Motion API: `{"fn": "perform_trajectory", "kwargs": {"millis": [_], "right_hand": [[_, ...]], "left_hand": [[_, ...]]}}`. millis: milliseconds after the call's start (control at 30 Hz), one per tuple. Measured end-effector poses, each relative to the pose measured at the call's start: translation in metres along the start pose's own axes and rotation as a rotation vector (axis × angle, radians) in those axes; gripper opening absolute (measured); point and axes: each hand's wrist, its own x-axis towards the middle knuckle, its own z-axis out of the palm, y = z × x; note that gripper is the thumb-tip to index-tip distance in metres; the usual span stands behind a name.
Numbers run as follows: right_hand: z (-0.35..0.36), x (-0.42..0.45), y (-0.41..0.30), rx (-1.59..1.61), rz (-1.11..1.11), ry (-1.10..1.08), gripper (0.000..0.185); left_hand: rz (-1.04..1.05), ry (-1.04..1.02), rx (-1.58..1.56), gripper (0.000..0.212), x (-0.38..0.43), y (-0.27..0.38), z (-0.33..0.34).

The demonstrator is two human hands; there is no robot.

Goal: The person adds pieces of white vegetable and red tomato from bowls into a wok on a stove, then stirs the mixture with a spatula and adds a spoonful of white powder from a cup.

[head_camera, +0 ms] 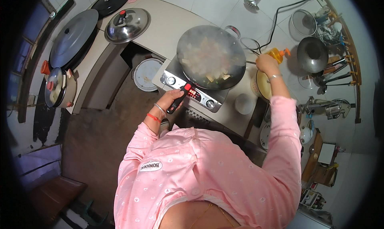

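My left hand (171, 100) is wrapped around the black handle (180, 100) of a wok (237, 70), its red end near the thumb. The wok sits on an induction cooker (207, 100) with a lit display. Steam rises from the chopped food (207, 59) inside and blurs it. My right hand (267, 64) reaches past the wok's right side, fingers curled, against an orange bottle (274, 55) with an orange top. The fingers are partly hidden, so a grip on it is not certain. Below that hand stands a yellowish enamel basin (255, 82).
A domed steel lid (132, 27) rests on the counter (163, 18) at left, by a large grey lid (75, 38). A small white bowl (244, 104) stands right of the cooker. A power cord (274, 21) runs along the wall, where utensils and a small wok (312, 54) hang.
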Motion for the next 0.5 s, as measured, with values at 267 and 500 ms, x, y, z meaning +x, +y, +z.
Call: {"fn": "perform_trajectory", "kwargs": {"millis": [267, 500], "right_hand": [[-0.003, -0.016, -0.073, 0.024, -0.281, 0.115, 0.022], [-0.003, 0.053, -0.032, -0.123, -0.161, 0.234, 0.021]], "left_hand": [[0.023, 0.003, 0.001, 0.026, 0.000, 0.000, 0.000], [0.020, -0.004, -0.033, 0.023, 0.000, -0.001, -0.001]]}}
